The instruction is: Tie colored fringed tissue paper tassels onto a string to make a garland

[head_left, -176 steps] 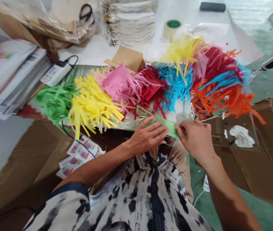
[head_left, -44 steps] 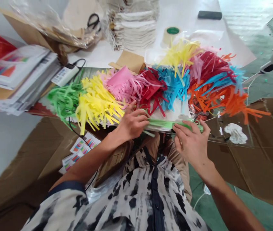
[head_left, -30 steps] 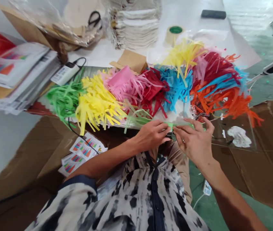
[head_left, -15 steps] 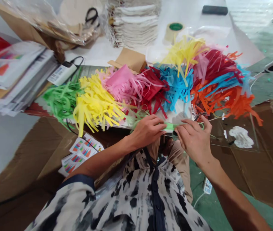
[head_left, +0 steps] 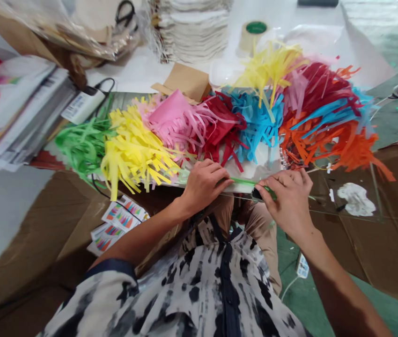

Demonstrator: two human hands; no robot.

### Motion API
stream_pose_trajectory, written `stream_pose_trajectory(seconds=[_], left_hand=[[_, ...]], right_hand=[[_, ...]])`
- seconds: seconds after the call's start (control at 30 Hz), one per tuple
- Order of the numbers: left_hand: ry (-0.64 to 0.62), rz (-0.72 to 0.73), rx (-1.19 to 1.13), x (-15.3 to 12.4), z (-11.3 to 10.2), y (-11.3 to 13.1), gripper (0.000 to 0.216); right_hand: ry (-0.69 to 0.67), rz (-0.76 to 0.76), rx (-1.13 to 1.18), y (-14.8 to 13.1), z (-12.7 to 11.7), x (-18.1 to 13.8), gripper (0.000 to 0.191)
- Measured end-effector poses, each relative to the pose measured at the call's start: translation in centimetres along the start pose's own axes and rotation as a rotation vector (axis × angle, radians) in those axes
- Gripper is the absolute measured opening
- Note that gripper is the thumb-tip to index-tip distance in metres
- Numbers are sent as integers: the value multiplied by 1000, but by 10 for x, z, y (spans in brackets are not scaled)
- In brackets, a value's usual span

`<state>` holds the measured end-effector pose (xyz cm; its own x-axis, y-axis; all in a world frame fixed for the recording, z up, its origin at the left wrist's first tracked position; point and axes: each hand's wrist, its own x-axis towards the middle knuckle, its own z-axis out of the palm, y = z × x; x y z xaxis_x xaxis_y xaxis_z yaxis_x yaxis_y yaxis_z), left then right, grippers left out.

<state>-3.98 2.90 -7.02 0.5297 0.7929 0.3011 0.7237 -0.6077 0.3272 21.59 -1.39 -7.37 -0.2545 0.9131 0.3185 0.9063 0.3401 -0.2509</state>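
Observation:
Between my hands a narrow band of green tissue paper [head_left: 243, 181] runs along the table's front edge. My left hand [head_left: 208, 183] is closed over its left end, fingers pressed down and together. At its other end my right hand [head_left: 286, 194] pinches the paper between thumb and curled fingers. A small black object [head_left: 256, 193] sits by my right thumb; its kind is unclear. Just beyond lie fringed tissue tassels: green [head_left: 83, 140], yellow [head_left: 136, 147], pink [head_left: 176, 119], dark red [head_left: 222, 124] and blue [head_left: 255, 119].
Orange tassels [head_left: 346, 147] spread at the right, near a crumpled white wad [head_left: 356, 199]. Behind stand a tape roll [head_left: 253, 37], stacked white bundles [head_left: 194, 30] and black-handled scissors [head_left: 125, 14]. Packaged papers [head_left: 19, 112] pile up at the left. Printed cards [head_left: 118, 222] lie below the table edge.
The green paper between my hands has become a narrower, tighter band. My left hand has shifted slightly left, and my right hand has closed more around its end.

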Motion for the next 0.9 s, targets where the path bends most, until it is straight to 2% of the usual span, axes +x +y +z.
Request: stream_pose_trajectory(seconds=[0.17,0.37,0.5,0.53,0.6,0.67,0.73,0.9], left_hand=[[13,-72,23,0,-1,1,23],[-2,-108,71,6,2,4,18],[42,-107,128,6,1,7,16],[74,-76,149,5,0,9,15],[121,80,179,4,1,12,15],[119,265,205,1,2,11,18],[103,341,227,-4,2,5,20],[168,167,235,-20,-14,-23,22]], right_hand=[[-53,41,-6,2,2,5,30],[-113,33,-58,-2,-2,11,27],[-39,26,-153,-13,-5,12,21],[-7,-1,-171,-17,-5,12,19],[30,-92,-174,-23,-5,9,20],[32,-174,-144,-25,-4,4,25],[41,-192,-116,-23,-4,-3,26],[83,-166,-90,-6,-9,-16,24]])
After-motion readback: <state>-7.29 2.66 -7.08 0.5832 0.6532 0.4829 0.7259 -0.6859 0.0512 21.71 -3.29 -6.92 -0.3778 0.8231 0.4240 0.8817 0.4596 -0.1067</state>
